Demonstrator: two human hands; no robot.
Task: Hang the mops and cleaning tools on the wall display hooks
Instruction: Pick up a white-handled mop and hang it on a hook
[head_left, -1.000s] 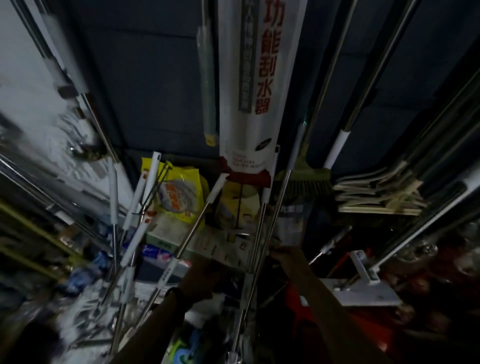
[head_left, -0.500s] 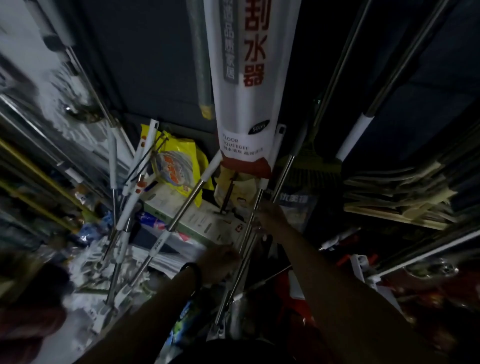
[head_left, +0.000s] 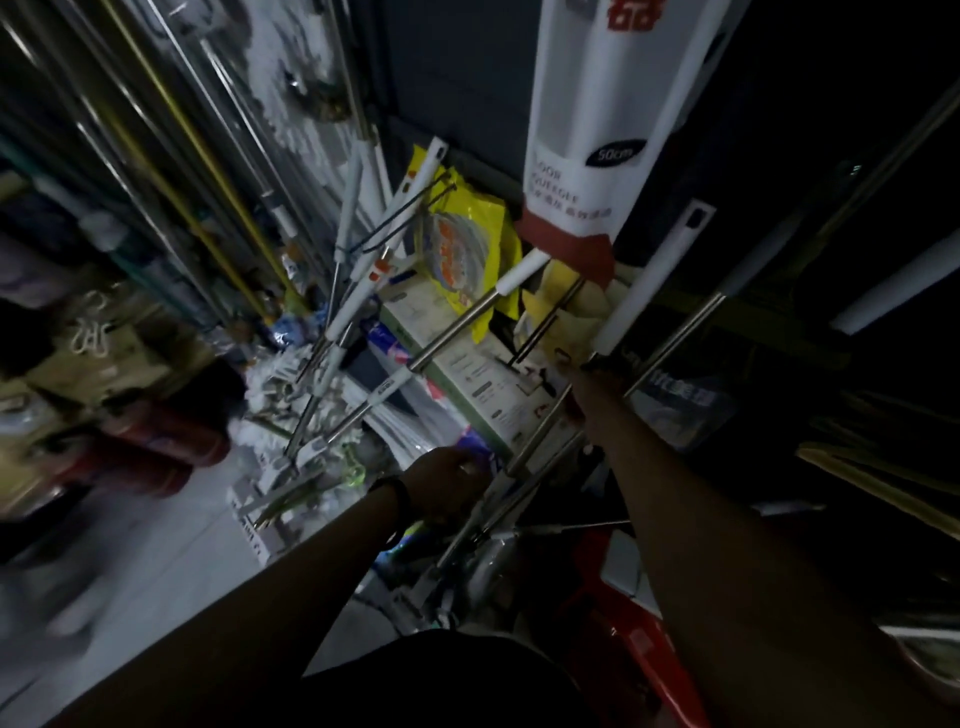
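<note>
A big white squeegee pack (head_left: 592, 119) hangs on the wall. Right under it, a bunch of mop poles (head_left: 647, 286) leans up out of the messy pile, shiny metal with white tops. The right hand (head_left: 587, 387) is just below the pack and grips the poles where the white part ends. The left hand (head_left: 447, 488) is lower down from the pack, right beside the bottom part of the same poles, fingers bent; it is too dark to tell if it holds them
</note>
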